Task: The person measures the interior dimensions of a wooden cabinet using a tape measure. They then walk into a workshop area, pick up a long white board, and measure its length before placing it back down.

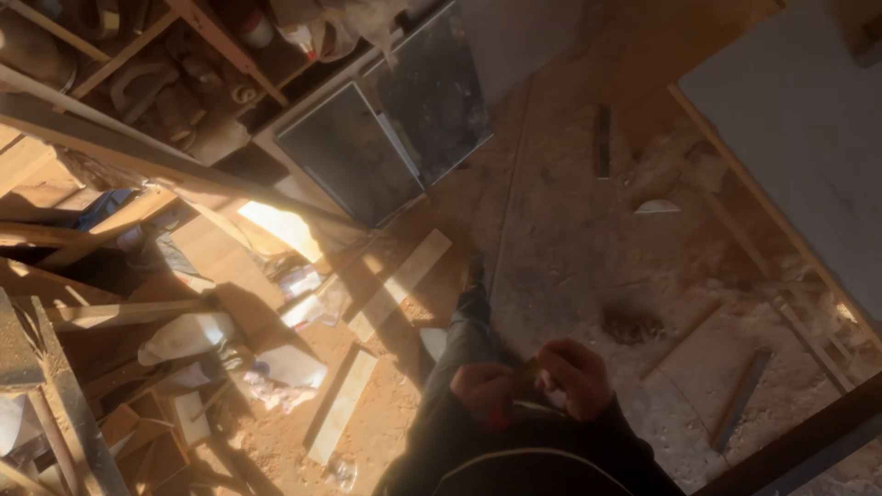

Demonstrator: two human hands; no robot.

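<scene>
**Head view: both hands brought together over a sawdust-covered workshop floor**

Head view, hands. The left hand (484, 388) and the right hand (576, 375) sit close together low in the frame, in front of the person's dark clothing. Both hands are curled, fingers bent inward. A small dark object (531, 369) lies between them, touched by both; its kind cannot be told, since it is blurred and mostly covered. Whether either hand truly clamps it cannot be told. A small red patch (497, 422) shows just below the left hand.

Head view, below the hands. The person's dark trouser leg (462, 335) extends up the frame to a dark shoe (474, 272) planted on the floor (570, 239), which is covered with sawdust and shavings.

Head view, surroundings. A pale plank (401, 284) and a second flat board (342, 404) lie on the floor left of the leg. Two dark framed panels (386, 138) lean near the top centre. Timber lengths and scraps (110, 230) are stacked at the left, with white plastic bags (188, 335) among them. A large grey sheet (799, 138) fills the upper right corner. A dark narrow strip (602, 140) lies on the floor beside it.
</scene>
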